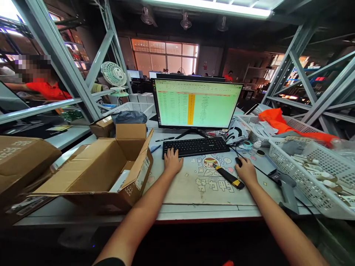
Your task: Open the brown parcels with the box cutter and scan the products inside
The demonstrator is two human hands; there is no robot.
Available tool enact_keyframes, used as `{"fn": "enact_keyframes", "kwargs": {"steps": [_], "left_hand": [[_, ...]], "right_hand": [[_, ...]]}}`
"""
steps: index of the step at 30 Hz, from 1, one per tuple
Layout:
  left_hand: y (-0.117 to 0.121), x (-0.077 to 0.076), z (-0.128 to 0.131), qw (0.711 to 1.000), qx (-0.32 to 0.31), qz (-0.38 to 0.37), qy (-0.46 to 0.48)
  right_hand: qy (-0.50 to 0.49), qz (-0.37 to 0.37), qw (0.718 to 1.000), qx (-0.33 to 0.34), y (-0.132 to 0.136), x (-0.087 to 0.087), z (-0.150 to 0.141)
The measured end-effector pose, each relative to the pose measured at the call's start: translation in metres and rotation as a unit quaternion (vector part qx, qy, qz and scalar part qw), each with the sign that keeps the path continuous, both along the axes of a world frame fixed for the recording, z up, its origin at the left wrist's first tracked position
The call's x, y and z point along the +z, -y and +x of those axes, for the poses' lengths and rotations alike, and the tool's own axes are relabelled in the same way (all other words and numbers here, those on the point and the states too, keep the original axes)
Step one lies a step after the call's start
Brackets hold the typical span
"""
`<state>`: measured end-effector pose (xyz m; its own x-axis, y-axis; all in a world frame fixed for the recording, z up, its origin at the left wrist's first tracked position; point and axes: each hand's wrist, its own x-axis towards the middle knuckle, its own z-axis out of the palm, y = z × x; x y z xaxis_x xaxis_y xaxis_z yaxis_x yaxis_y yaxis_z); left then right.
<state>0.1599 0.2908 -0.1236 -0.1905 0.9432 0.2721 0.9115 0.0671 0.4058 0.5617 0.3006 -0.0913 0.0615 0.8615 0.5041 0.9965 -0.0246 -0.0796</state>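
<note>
My left hand [173, 162] rests with its fingers stretched over the left end of a black keyboard [200, 146]. My right hand [246, 171] is curled over a dark computer mouse [238, 161], mostly hidden under the palm. Between the hands, a black and yellow utility knife [227, 176] lies on a printed desk mat [180, 190]. Behind the keyboard stands a monitor [172, 107] showing a spreadsheet with one orange column. A handheld barcode scanner [288, 193] sits to the right of my right forearm.
An open cardboard box [83, 166] with a white item inside stands left of my left arm. White baskets [307, 177] with small parts and an orange cloth [277, 120] line the right side. Grey metal posts [59, 55] frame the desk. A person in orange [46, 88] is at far left.
</note>
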Motion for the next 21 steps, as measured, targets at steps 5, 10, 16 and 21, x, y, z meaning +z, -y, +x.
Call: {"fn": "enact_keyframes", "kwargs": {"steps": [5, 10, 16, 21], "left_hand": [[-0.0049, -0.0038, -0.0025, 1.0, 0.004, 0.005, 0.003], [-0.0059, -0.0053, -0.002, 1.0, 0.002, 0.015, 0.003], [-0.0034, -0.0048, -0.0013, 1.0, -0.002, 0.009, 0.015], [-0.0009, -0.0043, -0.0001, 0.999, -0.005, 0.029, 0.013]], "right_hand": [[-0.003, 0.032, 0.999, 0.015, -0.0012, -0.0034, 0.0038], [-0.002, 0.051, 0.998, 0.035, -0.0019, -0.0037, 0.0056], [0.0, 0.047, 0.998, 0.041, -0.002, -0.0022, 0.004], [0.001, 0.008, 1.0, 0.019, -0.0001, 0.0021, 0.0001]]}}
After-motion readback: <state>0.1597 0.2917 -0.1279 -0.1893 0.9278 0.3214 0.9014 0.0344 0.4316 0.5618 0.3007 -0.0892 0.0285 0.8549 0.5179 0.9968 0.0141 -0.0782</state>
